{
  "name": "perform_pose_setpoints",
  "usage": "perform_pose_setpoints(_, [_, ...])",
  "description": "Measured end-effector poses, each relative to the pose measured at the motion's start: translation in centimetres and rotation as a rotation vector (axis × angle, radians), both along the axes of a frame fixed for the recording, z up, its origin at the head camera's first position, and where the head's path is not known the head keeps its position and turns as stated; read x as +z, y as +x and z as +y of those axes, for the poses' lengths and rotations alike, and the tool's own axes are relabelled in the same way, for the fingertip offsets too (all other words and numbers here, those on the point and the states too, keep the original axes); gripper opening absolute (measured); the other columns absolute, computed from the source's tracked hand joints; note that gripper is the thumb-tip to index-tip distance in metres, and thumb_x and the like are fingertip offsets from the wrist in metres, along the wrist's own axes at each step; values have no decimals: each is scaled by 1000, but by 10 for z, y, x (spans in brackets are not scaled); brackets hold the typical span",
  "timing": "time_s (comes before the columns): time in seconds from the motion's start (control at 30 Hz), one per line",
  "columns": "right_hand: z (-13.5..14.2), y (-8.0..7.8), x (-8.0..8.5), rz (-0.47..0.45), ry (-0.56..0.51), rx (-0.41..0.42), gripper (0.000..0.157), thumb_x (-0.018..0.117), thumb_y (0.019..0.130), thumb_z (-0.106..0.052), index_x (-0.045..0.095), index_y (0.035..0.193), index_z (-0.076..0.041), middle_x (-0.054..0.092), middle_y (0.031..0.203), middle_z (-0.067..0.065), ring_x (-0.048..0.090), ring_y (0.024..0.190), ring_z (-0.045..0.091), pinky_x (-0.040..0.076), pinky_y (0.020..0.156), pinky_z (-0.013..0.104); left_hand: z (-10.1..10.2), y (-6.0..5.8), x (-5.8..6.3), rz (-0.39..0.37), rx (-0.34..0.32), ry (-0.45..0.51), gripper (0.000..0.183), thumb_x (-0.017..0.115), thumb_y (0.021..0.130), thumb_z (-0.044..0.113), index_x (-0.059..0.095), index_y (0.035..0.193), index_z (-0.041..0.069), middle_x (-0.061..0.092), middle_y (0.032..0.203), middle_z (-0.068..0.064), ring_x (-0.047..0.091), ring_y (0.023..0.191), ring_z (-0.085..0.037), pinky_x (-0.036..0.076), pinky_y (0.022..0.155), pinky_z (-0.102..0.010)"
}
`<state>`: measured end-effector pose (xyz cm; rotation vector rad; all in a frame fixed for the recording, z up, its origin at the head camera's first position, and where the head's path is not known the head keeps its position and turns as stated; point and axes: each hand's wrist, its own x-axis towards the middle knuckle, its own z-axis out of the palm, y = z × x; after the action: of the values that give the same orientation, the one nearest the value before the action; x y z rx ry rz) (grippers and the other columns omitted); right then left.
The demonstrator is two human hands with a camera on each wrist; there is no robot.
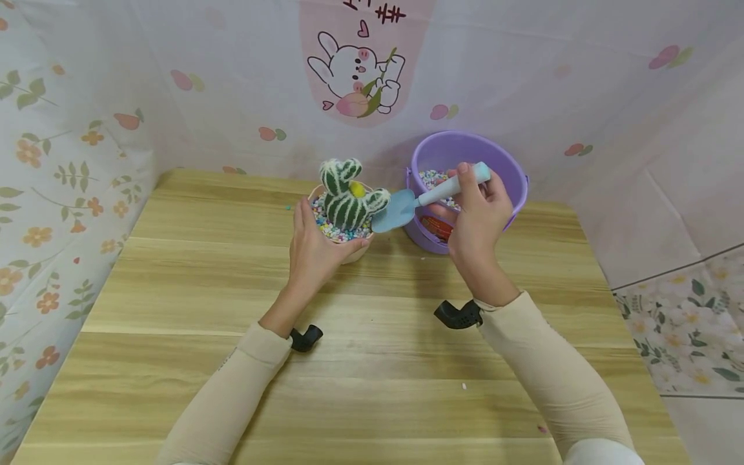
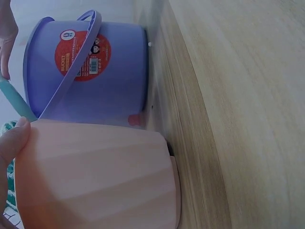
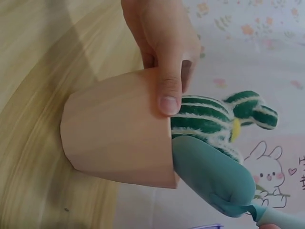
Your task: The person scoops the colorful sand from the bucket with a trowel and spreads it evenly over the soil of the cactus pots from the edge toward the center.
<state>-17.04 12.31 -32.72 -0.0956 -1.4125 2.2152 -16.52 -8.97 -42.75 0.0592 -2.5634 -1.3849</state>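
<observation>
My left hand grips the rim of a peach flower pot, thumb on the near side. Out of the pot rises a green-and-white striped fuzzy cactus with a yellow tuft, standing among small multicoloured pebbles. My right hand holds a blue-green toy shovel by its pale handle. The shovel's blade tilts down at the pot's right rim, beside the cactus. In the right wrist view the blade's tip meets the rim; its inner face is hidden there.
Just right of the pot stands a purple bucket with a red label, its handle hanging down its side. Pale pebbles lie inside it. A few stray pebbles are scattered on the wooden table. A printed cloth hangs behind.
</observation>
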Motion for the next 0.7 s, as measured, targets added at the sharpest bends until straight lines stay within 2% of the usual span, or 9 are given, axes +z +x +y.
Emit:
perform_pose_setpoints(0.33, [0,-1,12,-17,85,36,30,79,82,-22,66,99,-1,67,89,15,70,72,27,55,47,36,-1,1,-1,-11,-7,-5,134,82,62,64,7,156,4,14,160,-11,38,134,-41,39,105,-53])
perform_pose_setpoints(0.7, [14,-7,22,-18,17,9,31,79,83,-23,65,98,0,67,89,14,72,73,31,54,44,36,-1,1,0,-3,-13,0,134,82,63,64,6,155,2,12,161,-12,36,136,-41,37,107,-53])
